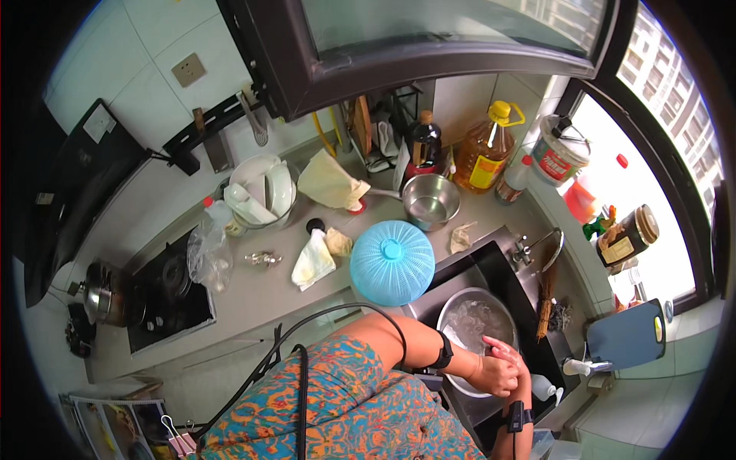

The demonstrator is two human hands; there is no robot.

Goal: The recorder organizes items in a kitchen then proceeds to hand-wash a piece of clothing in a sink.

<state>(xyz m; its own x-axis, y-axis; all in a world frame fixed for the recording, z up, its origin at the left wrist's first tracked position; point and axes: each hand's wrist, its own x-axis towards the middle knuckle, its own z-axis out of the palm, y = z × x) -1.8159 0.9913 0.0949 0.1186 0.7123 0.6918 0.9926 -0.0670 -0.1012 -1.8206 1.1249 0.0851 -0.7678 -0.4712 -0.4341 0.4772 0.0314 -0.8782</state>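
Both my hands meet over the near right rim of a metal basin (pixel 441 328), which holds water and stands in the sink. My left hand (pixel 494 375) is closed against the heel of my right hand and seems to clasp it. My right hand (pixel 509 352) looks wet, its fingers bent towards the basin; whether they hold anything small is hidden. A white pump bottle (pixel 543 388) stands close to the right of my hands. The faucet (pixel 522 251) rises behind the sink. A blue mesh food cover (pixel 393 270) lies on the counter left of the basin.
A steel saucepan (pixel 431 201), an oil jug (pixel 486 149) and a bowl of white dishes (pixel 261 192) line the back counter. An open window sash (pixel 448 63) juts overhead. A whisk brush (pixel 545 305) and cutting board (pixel 625 336) are at right; a stove (pixel 167 316) is at left.
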